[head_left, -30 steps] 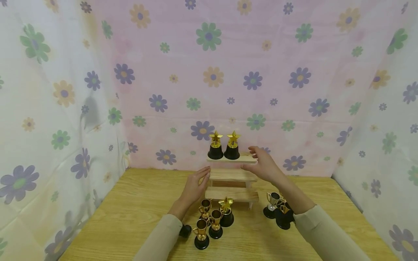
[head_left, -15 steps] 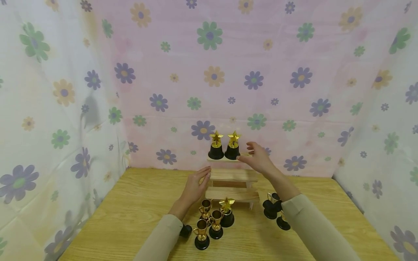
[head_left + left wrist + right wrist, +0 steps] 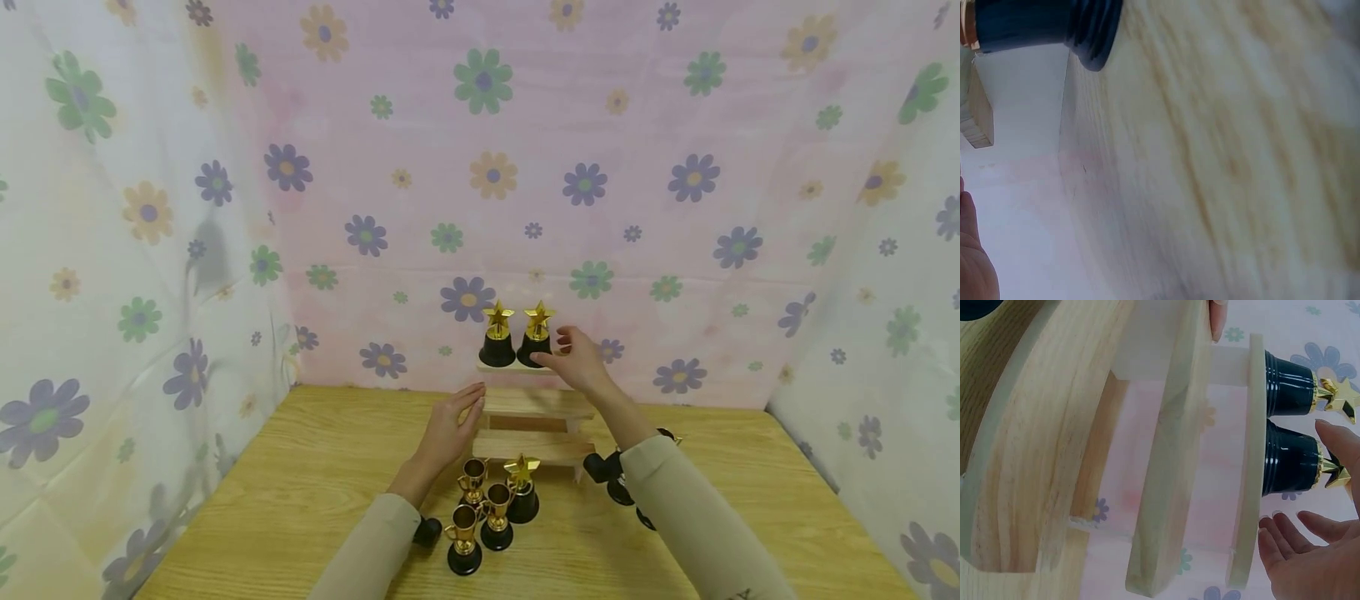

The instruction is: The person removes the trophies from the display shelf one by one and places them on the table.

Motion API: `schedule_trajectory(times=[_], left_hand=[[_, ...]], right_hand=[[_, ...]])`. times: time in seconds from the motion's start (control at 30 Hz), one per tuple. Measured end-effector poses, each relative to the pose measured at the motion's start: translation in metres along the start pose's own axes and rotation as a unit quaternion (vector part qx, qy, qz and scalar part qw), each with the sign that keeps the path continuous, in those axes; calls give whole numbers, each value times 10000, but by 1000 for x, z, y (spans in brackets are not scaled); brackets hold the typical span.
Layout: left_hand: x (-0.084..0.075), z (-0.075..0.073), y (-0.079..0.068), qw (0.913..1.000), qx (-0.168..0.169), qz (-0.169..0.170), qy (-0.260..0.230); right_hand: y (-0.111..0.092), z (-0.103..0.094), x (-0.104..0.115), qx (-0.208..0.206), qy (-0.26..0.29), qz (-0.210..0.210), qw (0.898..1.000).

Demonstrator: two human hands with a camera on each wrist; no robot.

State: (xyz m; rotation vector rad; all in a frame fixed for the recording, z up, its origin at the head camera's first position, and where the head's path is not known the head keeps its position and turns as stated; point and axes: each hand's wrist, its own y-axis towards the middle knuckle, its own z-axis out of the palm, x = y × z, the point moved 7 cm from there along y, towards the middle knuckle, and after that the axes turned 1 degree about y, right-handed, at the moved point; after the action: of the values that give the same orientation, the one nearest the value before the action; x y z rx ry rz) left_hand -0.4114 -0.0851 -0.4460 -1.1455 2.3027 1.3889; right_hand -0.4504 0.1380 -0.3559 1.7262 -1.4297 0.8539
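Note:
A small wooden step shelf (image 3: 536,404) stands on the table, with two gold star trophies on its top step. My right hand (image 3: 581,362) is at the right star trophy (image 3: 537,333), thumb in front of its black base and fingers to its right. The right wrist view shows a gap between those fingers and the trophy (image 3: 1291,459), so it is not gripped. Beside it stands the left star trophy (image 3: 497,337). My left hand (image 3: 448,425) rests with extended fingers against the shelf's left side; the left wrist view shows only part of that hand (image 3: 974,262).
Before the shelf stand another star trophy (image 3: 522,496) and gold cups, one (image 3: 464,542) nearest me. More trophies (image 3: 619,490) at the right are partly hidden by my right sleeve (image 3: 690,508). A flowered cloth (image 3: 420,150) surrounds the wooden table (image 3: 322,467).
My right hand has moved left from the top step's right end to the right star trophy. The left hand and both star trophies on top have stayed in place.

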Motion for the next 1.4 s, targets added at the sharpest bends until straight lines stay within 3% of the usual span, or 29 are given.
schedule_trajectory(times=[0.7,0.83,1.4], left_hand=[[-2,0,1,10000,-16,-7,-18],[0,0,1,9999,29,-132,-89],[-5,-2,1,9999,21,-99,3]], right_hand=[[9,10,-10,-261,133,7,9996],[12,14,-11,-345,34,9,9994],[13,18,-13,-723,-247,-189,9969]])
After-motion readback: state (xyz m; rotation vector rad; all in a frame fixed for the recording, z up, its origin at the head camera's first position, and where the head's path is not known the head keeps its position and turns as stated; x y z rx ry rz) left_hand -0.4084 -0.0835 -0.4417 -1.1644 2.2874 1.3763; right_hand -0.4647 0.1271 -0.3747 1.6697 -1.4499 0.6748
